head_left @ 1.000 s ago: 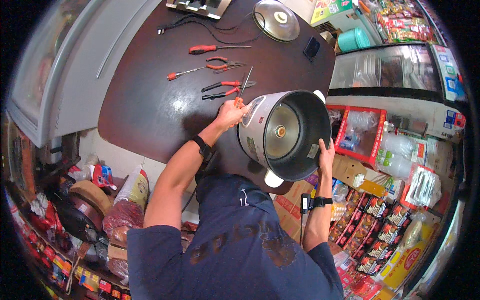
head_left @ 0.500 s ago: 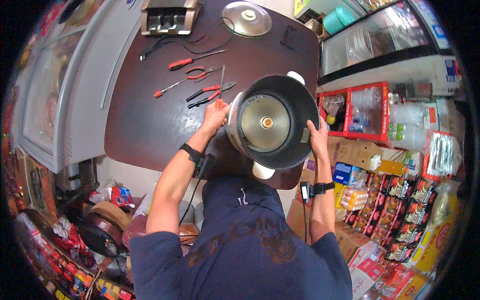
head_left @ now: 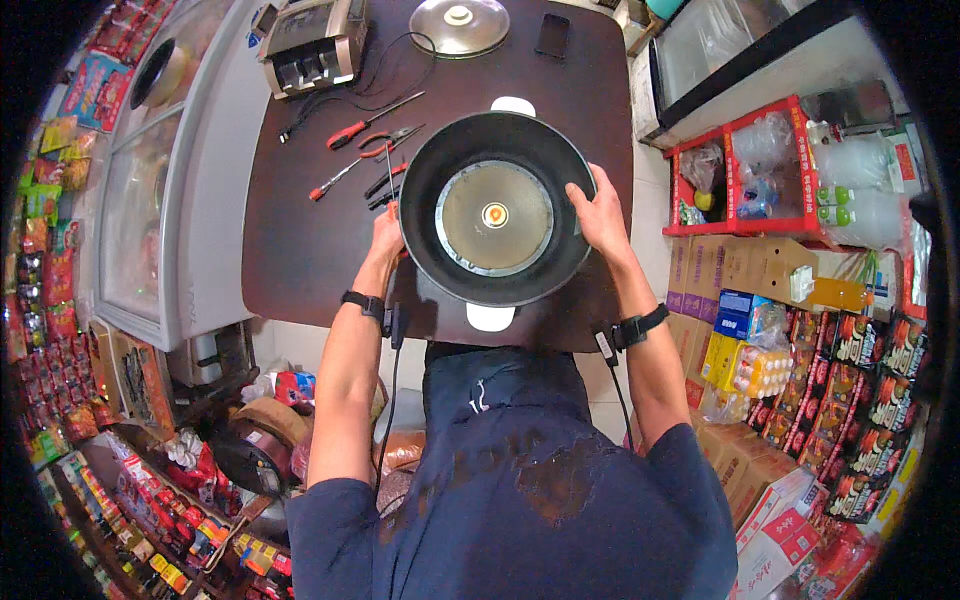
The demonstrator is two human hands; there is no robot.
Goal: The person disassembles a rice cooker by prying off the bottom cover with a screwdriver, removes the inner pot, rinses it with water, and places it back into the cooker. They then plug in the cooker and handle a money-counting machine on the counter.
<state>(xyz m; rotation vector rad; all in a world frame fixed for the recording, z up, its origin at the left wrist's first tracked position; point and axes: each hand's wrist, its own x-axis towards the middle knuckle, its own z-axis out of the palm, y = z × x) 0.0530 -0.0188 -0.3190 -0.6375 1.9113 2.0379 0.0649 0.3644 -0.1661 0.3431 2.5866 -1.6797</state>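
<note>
A wide, dark-walled electric pot body with two white side handles faces up between my hands, a round metal heating plate and a copper-coloured centre showing inside. My left hand grips its left side and also has a screwdriver, whose thin shaft points away from me; its handle is mostly hidden. My right hand is closed on the right rim, thumb over the edge. Beyond the left hand lie black-and-red pliers, partly behind the pot, red long-nose pliers and two more red-handled screwdrivers.
The dark brown table carries a banknote-counter-like machine, a black cable, a glass lid and a black phone. A grey-white freezer stands left, a red rack and cartons right.
The pot has moved left and turned, so its white handles now point away from and toward me. Both hands went with it. The pot now covers part of the pliers.
</note>
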